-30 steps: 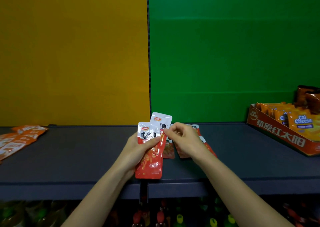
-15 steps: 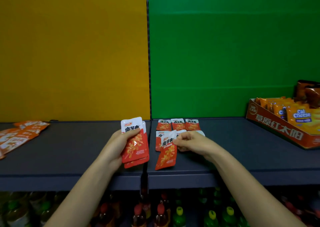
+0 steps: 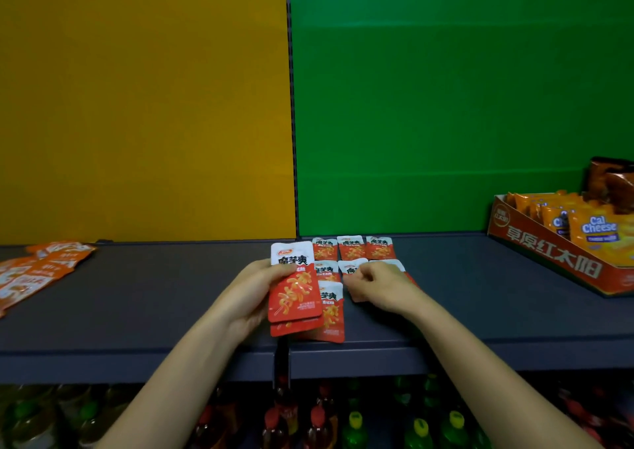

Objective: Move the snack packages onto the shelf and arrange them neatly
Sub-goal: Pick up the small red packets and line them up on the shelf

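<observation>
Right of left hand (image 3: 252,294) gripping stack (image 3: 295,296), packet (image 3: 332,315) on shelf (image 3: 137,311).

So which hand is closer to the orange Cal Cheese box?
Right. The right hand rests among the laid-out red packets, left of the Cal Cheese box; the left hand is farther left, holding a stack of packets.

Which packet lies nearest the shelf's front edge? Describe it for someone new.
Start at the green back panel; on the dark shelf below its left end lie rows of red-and-white packets. The frontmost packet sits alone nearest the edge, partly behind the stack in the left hand.
</observation>
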`<action>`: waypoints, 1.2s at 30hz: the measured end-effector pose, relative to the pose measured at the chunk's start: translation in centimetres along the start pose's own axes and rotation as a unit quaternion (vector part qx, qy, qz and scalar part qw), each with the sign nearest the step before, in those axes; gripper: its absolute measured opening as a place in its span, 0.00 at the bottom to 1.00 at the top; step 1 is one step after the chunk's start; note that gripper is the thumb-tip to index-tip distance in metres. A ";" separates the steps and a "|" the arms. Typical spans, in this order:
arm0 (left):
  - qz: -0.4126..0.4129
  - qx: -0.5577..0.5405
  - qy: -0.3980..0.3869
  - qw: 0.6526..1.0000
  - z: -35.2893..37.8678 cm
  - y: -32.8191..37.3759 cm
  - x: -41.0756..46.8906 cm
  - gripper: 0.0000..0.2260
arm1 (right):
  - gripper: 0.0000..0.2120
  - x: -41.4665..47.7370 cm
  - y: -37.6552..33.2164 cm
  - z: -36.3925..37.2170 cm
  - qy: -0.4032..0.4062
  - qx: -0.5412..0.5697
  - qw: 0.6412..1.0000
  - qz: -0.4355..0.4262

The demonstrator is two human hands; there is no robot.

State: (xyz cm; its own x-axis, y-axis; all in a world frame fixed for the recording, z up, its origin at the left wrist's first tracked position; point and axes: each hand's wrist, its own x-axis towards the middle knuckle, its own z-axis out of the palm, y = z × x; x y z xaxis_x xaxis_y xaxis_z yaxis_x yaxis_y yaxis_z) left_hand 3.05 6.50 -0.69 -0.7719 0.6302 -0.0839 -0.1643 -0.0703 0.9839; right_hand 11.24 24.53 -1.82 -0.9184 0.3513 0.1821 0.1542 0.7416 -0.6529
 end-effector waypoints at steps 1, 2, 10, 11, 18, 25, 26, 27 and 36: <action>0.006 0.006 -0.002 1.000 0.3 -0.1 0.2 0.04 | 0.20 -0.5 -0.1 -0.2 0.031 0.028 0.999 -0.020; 0.013 0.006 -0.005 1.000 0.7 -0.3 0.3 0.05 | 0.22 -1.1 -0.3 -0.4 0.049 0.056 0.997 -0.038; 0.073 -0.002 -0.026 0.997 4.8 -1.3 1.2 0.08 | 0.15 -3.1 0.3 -1.3 0.074 0.086 0.992 -0.048; 0.060 0.001 -0.032 0.998 5.2 -1.5 1.4 0.08 | 0.15 -3.2 0.8 -1.6 0.072 0.110 0.991 -0.037; 0.050 0.076 -0.072 0.993 6.4 -1.9 1.7 0.11 | 0.14 -4.2 3.2 -3.0 0.020 0.239 0.971 -0.006; 0.101 0.138 -0.010 0.985 6.4 -1.8 2.2 0.09 | 0.12 -5.0 5.9 -5.4 0.100 0.249 0.963 0.013; 0.109 0.156 0.000 0.982 6.5 -1.8 2.4 0.09 | 0.13 -5.1 6.5 -5.4 0.099 0.229 0.968 0.024; 0.117 0.180 0.009 0.977 6.5 -1.8 2.6 0.10 | 0.13 -5.2 7.1 -5.4 0.094 0.213 0.972 0.037; 0.166 0.430 0.058 0.886 7.1 -1.7 5.0 0.19 | 0.21 -5.6 8.4 -5.4 0.066 0.108 0.989 0.082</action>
State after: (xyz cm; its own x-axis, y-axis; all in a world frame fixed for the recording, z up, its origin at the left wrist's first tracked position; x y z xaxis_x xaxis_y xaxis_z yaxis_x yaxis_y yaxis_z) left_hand 3.82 15.27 -1.68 -0.7562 0.5980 0.2656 0.5733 0.4099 0.7094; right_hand 19.65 31.84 -4.39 -0.8300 0.5385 0.1449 0.2030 0.5337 -0.8209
